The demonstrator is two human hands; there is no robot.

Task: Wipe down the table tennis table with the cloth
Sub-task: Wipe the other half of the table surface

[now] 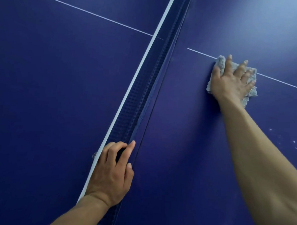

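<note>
The dark blue table tennis table [58, 89] fills the view, split by its net [142, 87] with a white top band running from bottom centre to the top. A crumpled grey cloth [220, 64] lies on the right half, over the thin white centre line. My right hand [233, 81] presses flat on the cloth with fingers spread. My left hand [112, 172] grips the top of the net near the bottom, fingers curled over the band.
A white centre line [81, 10] crosses the left half. Small white specks [293, 141] dot the surface at the right, below my right forearm.
</note>
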